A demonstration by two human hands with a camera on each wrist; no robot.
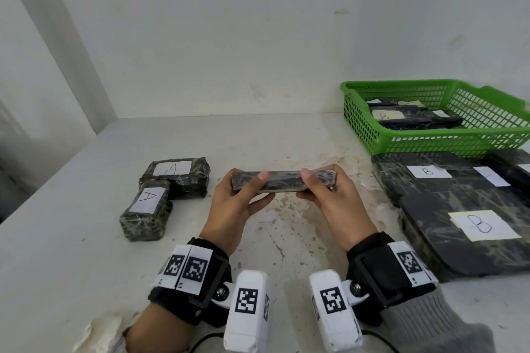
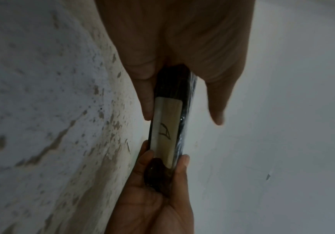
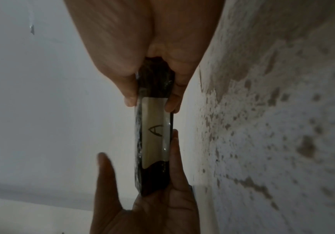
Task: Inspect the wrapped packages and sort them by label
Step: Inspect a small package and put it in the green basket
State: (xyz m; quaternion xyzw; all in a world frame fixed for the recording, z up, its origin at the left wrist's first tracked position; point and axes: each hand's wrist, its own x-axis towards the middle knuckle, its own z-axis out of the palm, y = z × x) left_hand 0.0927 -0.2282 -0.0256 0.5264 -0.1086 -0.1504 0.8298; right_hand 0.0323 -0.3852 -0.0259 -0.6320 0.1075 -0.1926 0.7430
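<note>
A slim dark wrapped package (image 1: 282, 180) is held level above the table (image 1: 86, 266) between both hands. My left hand (image 1: 252, 189) grips its left end, thumb on top and fingers beneath. My right hand (image 1: 308, 185) pinches its right end the same way. Both wrist views show a white label marked A (image 3: 154, 129) on the package's narrow face (image 2: 165, 126). Two packages labelled A (image 1: 175, 178) (image 1: 146, 215) lie on the table to the left. Flat packages labelled B (image 1: 430, 175) (image 1: 473, 238) lie stacked on the right.
A green plastic basket (image 1: 401, 84) stands at the back right against the wall and holds several dark packages, one labelled B (image 1: 401, 116). The white tabletop under my hands is stained. A wall corner rises at the left.
</note>
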